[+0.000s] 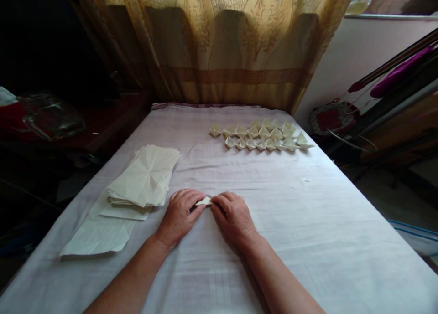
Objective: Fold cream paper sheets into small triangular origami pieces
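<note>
A small piece of folded pale paper (204,201) is held between my two hands, low over the middle of the cloth-covered table. My left hand (184,209) pinches its left side, thumb in front and fingers behind. On the right end, my right hand (233,213) is closed with its fingertips pressed together on the same paper. Most of the folded paper is hidden by fingers. To the left of my left hand lies a stack of creased paper sheets (147,172), fanned unevenly. Beyond my right hand stand several folded paper boats (263,134) in rows.
A pale checked cloth (308,241) covers the table. Tiny paper scraps (305,180) lie on the right. A patterned yellow curtain (232,40) hangs at the far edge. A glass jar (51,115) is on the dark red surface at left. Bags and poles crowd the right side.
</note>
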Demonstrator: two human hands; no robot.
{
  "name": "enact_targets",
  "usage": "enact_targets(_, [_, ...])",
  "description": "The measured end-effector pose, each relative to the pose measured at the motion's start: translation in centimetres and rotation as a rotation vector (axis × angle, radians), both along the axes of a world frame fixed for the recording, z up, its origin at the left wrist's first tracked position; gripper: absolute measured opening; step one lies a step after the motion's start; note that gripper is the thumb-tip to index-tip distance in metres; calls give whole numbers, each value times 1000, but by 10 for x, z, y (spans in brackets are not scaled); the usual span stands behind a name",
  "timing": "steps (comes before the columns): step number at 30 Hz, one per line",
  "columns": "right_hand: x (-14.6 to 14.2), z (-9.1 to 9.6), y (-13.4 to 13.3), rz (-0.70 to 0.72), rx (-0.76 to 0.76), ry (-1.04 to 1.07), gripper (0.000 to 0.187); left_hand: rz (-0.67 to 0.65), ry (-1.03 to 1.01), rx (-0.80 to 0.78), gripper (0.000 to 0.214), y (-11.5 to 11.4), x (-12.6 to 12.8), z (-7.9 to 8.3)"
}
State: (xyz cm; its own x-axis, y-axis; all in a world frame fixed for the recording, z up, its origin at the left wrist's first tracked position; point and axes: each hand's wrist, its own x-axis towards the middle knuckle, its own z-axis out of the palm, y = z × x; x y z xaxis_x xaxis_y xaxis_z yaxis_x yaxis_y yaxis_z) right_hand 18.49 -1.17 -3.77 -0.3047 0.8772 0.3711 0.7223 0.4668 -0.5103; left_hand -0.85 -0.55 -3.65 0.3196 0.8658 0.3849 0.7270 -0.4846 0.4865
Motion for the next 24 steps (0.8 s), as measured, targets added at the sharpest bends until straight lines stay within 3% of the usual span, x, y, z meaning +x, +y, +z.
enact_targets(7, [-1,1,-4,-38,16,45,10,104,-106,-76,19,3,-1,6])
enact_targets(15, [-11,3,-10,-132,110,223,17,200,-403,-270,30,-1,6,10])
enact_targets(20, [-16,8,-15,-52,59,267,15,202,-539,-367,30,-2,9,12])
enact_targets(24, [-17,17,-10,15,-72,366,20,169,-561,-383,31,-1,8,12])
